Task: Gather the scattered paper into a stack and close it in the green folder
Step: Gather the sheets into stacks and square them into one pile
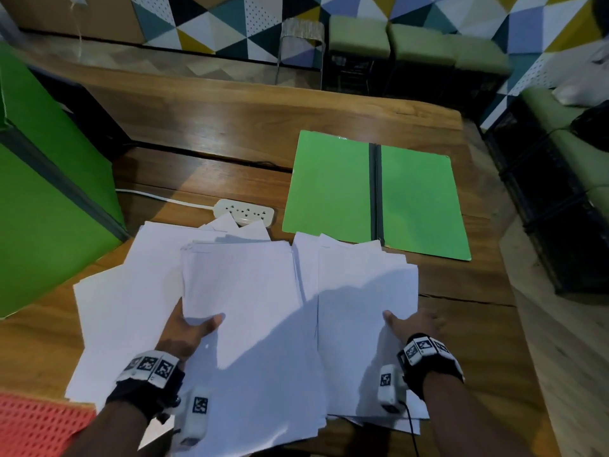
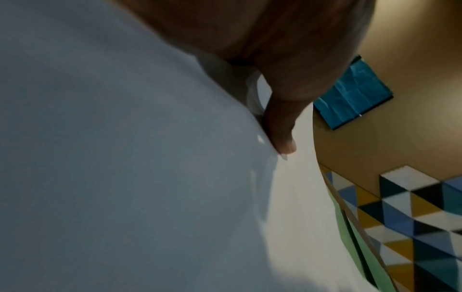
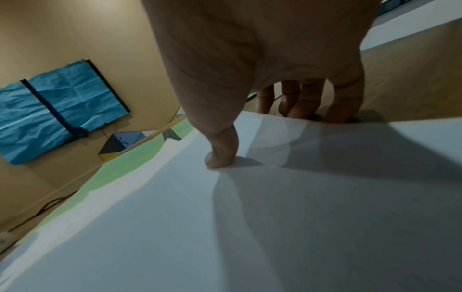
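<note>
Several white sheets of paper point(image 1: 263, 341) lie fanned out over the near part of the wooden table point(image 1: 230, 127). My left hand point(image 1: 194, 324) holds a bundle of sheets point(image 1: 237, 275) slightly raised, thumb point(image 2: 280, 128) on top and fingers hidden beneath the paper point(image 2: 125, 158). My right hand point(image 1: 412, 324) grips the right edge of another pile point(image 1: 365, 291); its thumb point(image 3: 222, 154) presses on the paper point(image 3: 225, 227) and the fingers point(image 3: 345, 98) curl down past the edge. The green folder point(image 1: 329, 183) lies open and flat beyond the paper, at the right; it shows as a green strip point(image 3: 120, 166).
A white power strip point(image 1: 245, 212) with its cord lies just behind the sheets. A big green panel point(image 1: 43, 192) stands at the left, and a red mesh item point(image 1: 36, 427) sits at the near left corner. Black crates point(image 1: 543, 209) and green stools point(image 1: 418, 41) surround the table.
</note>
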Demonstrator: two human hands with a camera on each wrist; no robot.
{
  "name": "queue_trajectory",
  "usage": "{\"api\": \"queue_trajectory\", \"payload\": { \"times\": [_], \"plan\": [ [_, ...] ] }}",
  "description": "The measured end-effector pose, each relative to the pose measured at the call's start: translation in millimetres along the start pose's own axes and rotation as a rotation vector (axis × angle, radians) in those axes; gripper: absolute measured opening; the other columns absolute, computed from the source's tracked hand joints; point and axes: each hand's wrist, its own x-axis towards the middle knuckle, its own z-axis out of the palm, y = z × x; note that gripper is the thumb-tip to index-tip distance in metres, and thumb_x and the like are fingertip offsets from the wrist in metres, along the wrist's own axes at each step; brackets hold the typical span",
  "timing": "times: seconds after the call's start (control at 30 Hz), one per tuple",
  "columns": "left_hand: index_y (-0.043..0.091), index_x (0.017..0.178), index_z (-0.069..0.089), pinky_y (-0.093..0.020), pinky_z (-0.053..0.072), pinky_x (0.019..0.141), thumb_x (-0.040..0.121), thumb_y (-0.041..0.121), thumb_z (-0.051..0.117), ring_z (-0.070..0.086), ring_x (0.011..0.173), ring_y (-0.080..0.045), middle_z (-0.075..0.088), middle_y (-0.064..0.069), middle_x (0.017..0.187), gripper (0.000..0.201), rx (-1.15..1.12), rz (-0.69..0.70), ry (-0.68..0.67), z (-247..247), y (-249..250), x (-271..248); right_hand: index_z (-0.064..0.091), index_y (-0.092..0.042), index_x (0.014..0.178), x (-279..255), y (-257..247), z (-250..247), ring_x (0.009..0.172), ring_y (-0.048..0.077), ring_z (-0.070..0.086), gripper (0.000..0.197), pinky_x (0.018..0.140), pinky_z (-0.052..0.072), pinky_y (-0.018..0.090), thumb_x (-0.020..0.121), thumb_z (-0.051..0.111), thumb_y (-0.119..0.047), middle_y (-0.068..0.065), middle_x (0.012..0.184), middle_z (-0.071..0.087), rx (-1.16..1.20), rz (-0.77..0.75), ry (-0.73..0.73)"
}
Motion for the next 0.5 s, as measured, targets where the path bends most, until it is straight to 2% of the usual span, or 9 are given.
{"api": "queue_trajectory", "payload": {
  "times": [0.07,0.13,0.2,0.23,0.27,0.33,0.4,0.5],
  "plan": [
    [0.003,0.127,0.055,-0.037,0.041,0.094,0.076,0.005,0.077,0.057,0.112,-0.026,0.063,-0.012,0.118,0.056,0.012,-0.026,0.013,-16,-7,3,0.021,0.003,0.138,-8,-5,5,0.124,0.042,0.043,0.104,0.09,0.045,0.046,0.07,0.072,-0.058,0.024,0.14,0.032,0.023,-0.021,0.021],
    [0.001,0.118,0.057,-0.036,0.044,0.089,0.076,0.002,0.076,0.059,0.107,-0.028,0.064,-0.012,0.108,0.046,0.037,-0.053,0.049,-24,-10,1,0.026,0.002,0.133,-18,-11,13,0.125,0.04,0.04,0.097,0.093,0.042,0.047,0.072,0.07,-0.059,0.023,0.137,0.035,0.016,-0.03,0.045],
    [0.008,0.096,0.057,-0.026,0.048,0.074,0.077,-0.004,0.073,0.059,0.086,-0.026,0.06,-0.008,0.087,0.028,0.081,-0.055,0.092,-26,-6,-6,0.026,0.002,0.132,-29,-18,22,0.126,0.04,0.036,0.092,0.097,0.039,0.048,0.075,0.067,-0.058,0.023,0.137,0.034,0.035,-0.015,0.043],
    [0.011,0.088,0.055,-0.022,0.048,0.063,0.077,-0.007,0.071,0.057,0.076,-0.024,0.058,-0.007,0.079,0.027,0.105,-0.052,0.106,-25,-5,-8,0.025,0.001,0.132,-35,-22,26,0.126,0.04,0.034,0.091,0.097,0.039,0.048,0.076,0.067,-0.057,0.023,0.138,0.032,0.059,-0.001,0.034],
    [0.012,0.087,0.055,-0.024,0.048,0.058,0.076,-0.006,0.071,0.057,0.072,-0.025,0.06,-0.009,0.078,0.027,0.114,-0.057,0.11,-25,-7,-7,0.023,0.002,0.134,-39,-25,29,0.127,0.04,0.033,0.092,0.098,0.038,0.048,0.077,0.067,-0.055,0.023,0.139,0.029,0.082,0.014,0.024],
    [0.008,0.102,0.054,-0.031,0.046,0.069,0.075,0.002,0.074,0.059,0.079,-0.027,0.063,-0.01,0.089,0.034,0.125,-0.069,0.13,-24,-10,-6,0.018,0.004,0.137,-47,-33,32,0.132,0.039,0.028,0.097,0.101,0.036,0.047,0.078,0.067,-0.054,0.023,0.142,0.024,0.096,0.028,0.006],
    [0.009,0.112,0.05,-0.036,0.041,0.08,0.077,0.006,0.075,0.052,0.088,-0.025,0.057,-0.008,0.097,0.044,0.155,-0.065,0.172,-25,-17,-1,0.018,0.006,0.138,-51,-38,34,0.133,0.037,0.026,0.101,0.103,0.034,0.047,0.076,0.066,-0.058,0.023,0.142,0.024,0.064,0.034,0.011],
    [0.012,0.111,0.048,-0.038,0.041,0.084,0.076,0.01,0.077,0.052,0.091,-0.027,0.055,-0.009,0.099,0.046,0.193,-0.07,0.201,-25,-20,1,0.023,0.004,0.136,-53,-42,34,0.131,0.035,0.025,0.105,0.101,0.035,0.051,0.069,0.068,-0.064,0.02,0.14,0.026,0.01,0.04,0.047]
  ]
}}
